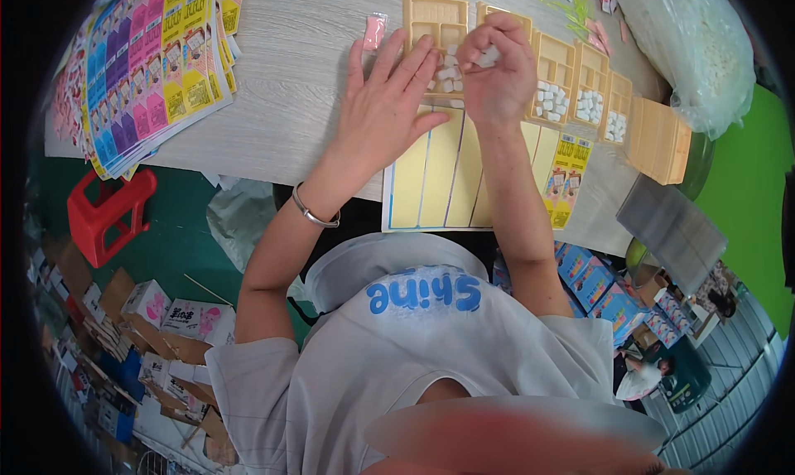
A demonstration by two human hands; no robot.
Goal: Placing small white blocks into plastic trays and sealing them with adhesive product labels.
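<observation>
My left hand (381,106): fingers spread, tips over the first tray (436,9), partly hiding its white pieces (448,73). My right hand (503,77): fingers curled, mostly covering the second tray (489,9); whether they grip anything, I cannot tell. Bag (691,44): top cut off.

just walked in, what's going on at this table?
A person is working over a row of beige compartment trays partly filled with small white pieces. The left hand lies spread, its fingertips at the leftmost tray. The right hand is curled over the second; white pieces show by its fingers, but its grip is unclear. Three more trays to the right hold white pieces. A yellow printed sheet lies nearer the person.
</observation>
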